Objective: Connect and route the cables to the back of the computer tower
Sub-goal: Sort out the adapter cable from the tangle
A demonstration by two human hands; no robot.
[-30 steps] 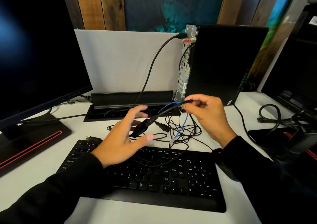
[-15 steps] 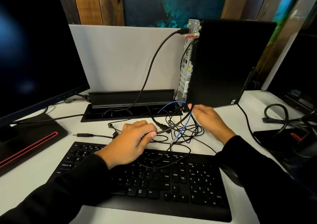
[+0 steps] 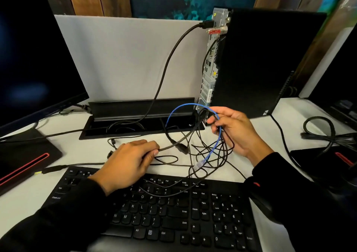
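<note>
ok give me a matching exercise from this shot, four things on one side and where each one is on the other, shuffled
Things
1. blue cable
2. thick black cable
3. keyboard
4. left hand

Places or states
A. plugged in near the top of the computer tower back
B. gripping a black cable just above the desk
C. held with thin black cables in the right hand
D. lying nearest the camera, under the left forearm

Pairs: 1-C, 2-A, 3-D, 4-B

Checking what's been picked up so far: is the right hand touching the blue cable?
Touching. The head view shows the right hand with its fingers curled round the blue cable, held up among black cables.
</note>
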